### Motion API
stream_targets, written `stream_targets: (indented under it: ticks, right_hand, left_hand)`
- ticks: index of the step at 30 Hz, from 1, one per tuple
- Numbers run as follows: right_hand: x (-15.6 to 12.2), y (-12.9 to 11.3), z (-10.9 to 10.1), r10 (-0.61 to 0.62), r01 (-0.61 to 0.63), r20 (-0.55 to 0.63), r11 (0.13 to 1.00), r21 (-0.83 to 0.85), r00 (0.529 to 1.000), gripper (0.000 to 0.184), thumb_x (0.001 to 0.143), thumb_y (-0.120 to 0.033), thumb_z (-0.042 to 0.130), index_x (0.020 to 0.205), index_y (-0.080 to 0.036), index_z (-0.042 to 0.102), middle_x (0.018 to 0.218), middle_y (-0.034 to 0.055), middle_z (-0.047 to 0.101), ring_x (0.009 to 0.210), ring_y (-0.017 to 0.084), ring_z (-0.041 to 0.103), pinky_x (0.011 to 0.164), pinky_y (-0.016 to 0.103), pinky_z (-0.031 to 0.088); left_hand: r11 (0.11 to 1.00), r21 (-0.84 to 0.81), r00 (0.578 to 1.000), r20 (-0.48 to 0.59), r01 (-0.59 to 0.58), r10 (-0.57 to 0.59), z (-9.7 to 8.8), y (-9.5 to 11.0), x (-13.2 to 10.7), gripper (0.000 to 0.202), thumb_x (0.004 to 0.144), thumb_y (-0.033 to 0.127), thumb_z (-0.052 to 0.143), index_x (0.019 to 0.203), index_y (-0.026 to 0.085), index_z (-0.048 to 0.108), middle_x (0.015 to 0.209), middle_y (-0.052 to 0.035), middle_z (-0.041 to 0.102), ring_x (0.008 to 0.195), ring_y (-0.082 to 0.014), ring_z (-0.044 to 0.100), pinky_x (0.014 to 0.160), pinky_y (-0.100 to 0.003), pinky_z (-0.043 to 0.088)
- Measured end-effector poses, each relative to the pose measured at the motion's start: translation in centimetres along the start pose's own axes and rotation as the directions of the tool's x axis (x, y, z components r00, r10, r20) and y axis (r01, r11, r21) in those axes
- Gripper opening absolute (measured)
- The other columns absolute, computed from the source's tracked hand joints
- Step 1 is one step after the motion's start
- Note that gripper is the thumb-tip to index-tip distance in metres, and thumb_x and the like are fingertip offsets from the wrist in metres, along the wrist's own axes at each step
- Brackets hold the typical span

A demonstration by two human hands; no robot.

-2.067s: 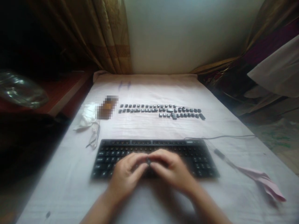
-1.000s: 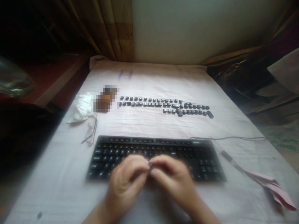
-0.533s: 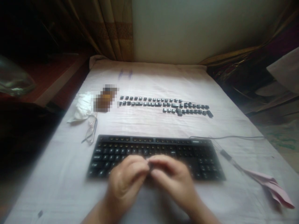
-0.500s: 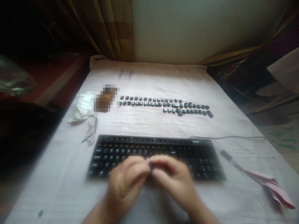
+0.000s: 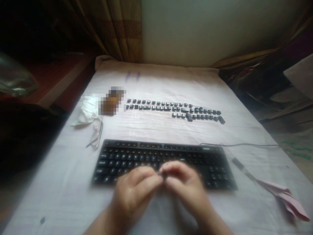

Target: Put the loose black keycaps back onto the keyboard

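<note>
Black plastic, small and blurred: the piece pinched at the lower centre of the frame is probably a keycap (image 5: 164, 175), though the view is too soft to confirm it. The fingertips of the left hand (image 5: 133, 192) and right hand (image 5: 186, 189) meet on it from either side, both closed around it.

Change over the last half second: the pinch point has moved slightly right and down in the frame. The right thumb and forefinger now wrap more of the piece. The hands remain joined. The piece is held just above the near edge of the keyboard (image 5: 210, 163), not seated in it.

Surroundings, working outward:
- Keyboard: lies across the middle of the frame on a white sheet (image 5: 158, 130); position unchanged.
- Loose keys (image 5: 173, 109): three rows beyond the keyboard, well apart from the hands, count unchanged as far as can be seen.
- Glasses (image 5: 96, 135): left of the keyboard's far corner.
- Cable (image 5: 239, 144): runs off right.
</note>
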State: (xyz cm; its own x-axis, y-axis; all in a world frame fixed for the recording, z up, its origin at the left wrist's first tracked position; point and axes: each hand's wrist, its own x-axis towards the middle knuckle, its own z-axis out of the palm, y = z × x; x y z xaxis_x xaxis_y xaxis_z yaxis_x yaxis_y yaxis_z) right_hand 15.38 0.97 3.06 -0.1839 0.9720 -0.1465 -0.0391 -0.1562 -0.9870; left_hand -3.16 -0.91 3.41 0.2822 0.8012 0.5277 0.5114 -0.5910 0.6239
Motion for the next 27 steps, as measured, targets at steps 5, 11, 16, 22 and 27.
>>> stream_targets:
  ticks: [5,11,16,22,27]
  right_hand:
    - [0.8,-0.2,-2.1,-0.174,0.123,-0.128,0.935,-0.333,0.976,0.008,0.082,-0.028,0.068,0.087,-0.025,0.074,0.087,0.0038,0.075,0.077,0.019,0.069,0.068,0.028,0.058]
    - [2.2,-0.2,-2.0,-0.324,0.313,0.082,0.767,-0.56,0.942,0.018,0.085,-0.017,0.056,0.084,-0.023,0.072,0.082,0.005,0.074,0.076,0.019,0.07,0.07,0.029,0.057]
    - [2.7,-0.6,-2.0,-0.363,0.362,0.142,0.662,-0.656,0.921,0.016,0.088,-0.017,0.056,0.091,-0.022,0.072,0.085,0.0054,0.073,0.077,0.018,0.069,0.069,0.028,0.056]
    - [3.3,-0.9,-1.7,-0.242,0.381,0.3,0.458,-0.803,0.923,0.019,0.084,-0.02,0.063,0.101,-0.023,0.073,0.093,0.0077,0.072,0.081,0.022,0.069,0.07,0.032,0.055]
    - [3.8,-0.9,-1.1,-0.253,0.381,0.286,0.557,-0.738,0.924,0.011,0.085,-0.019,0.06,0.09,-0.022,0.07,0.086,0.0062,0.073,0.078,0.02,0.068,0.07,0.031,0.054]
  left_hand:
    - [0.991,0.111,0.996,-0.05,0.075,-0.07,-0.8,-1.0,-0.6,0.017,0.091,0.013,0.06,0.106,0.022,0.065,0.093,-0.0034,0.07,0.084,-0.0136,0.069,0.075,-0.021,0.056]
    - [0.978,0.196,0.998,-0.021,0.064,-0.061,-0.6,-1.2,-1.0,0.016,0.092,0.014,0.058,0.103,0.021,0.066,0.091,-0.0029,0.071,0.086,-0.0164,0.066,0.081,-0.029,0.054]
    - [0.971,0.238,0.999,-0.013,0.032,-0.03,-0.1,-1.5,-1.1,0.017,0.091,0.012,0.057,0.103,0.019,0.066,0.093,-0.0033,0.071,0.089,-0.0177,0.063,0.085,-0.032,0.05]
    - [0.968,0.249,0.999,-0.022,0.032,-0.028,-0.3,-1.8,-1.2,0.018,0.091,0.013,0.057,0.104,0.021,0.067,0.093,-0.0026,0.071,0.09,-0.0178,0.064,0.084,-0.032,0.05]
    - [0.965,0.26,0.999,-0.026,0.037,-0.032,-0.2,-1.8,-1.1,0.018,0.092,0.013,0.056,0.105,0.021,0.066,0.093,-0.0027,0.071,0.09,-0.0178,0.064,0.084,-0.032,0.05]
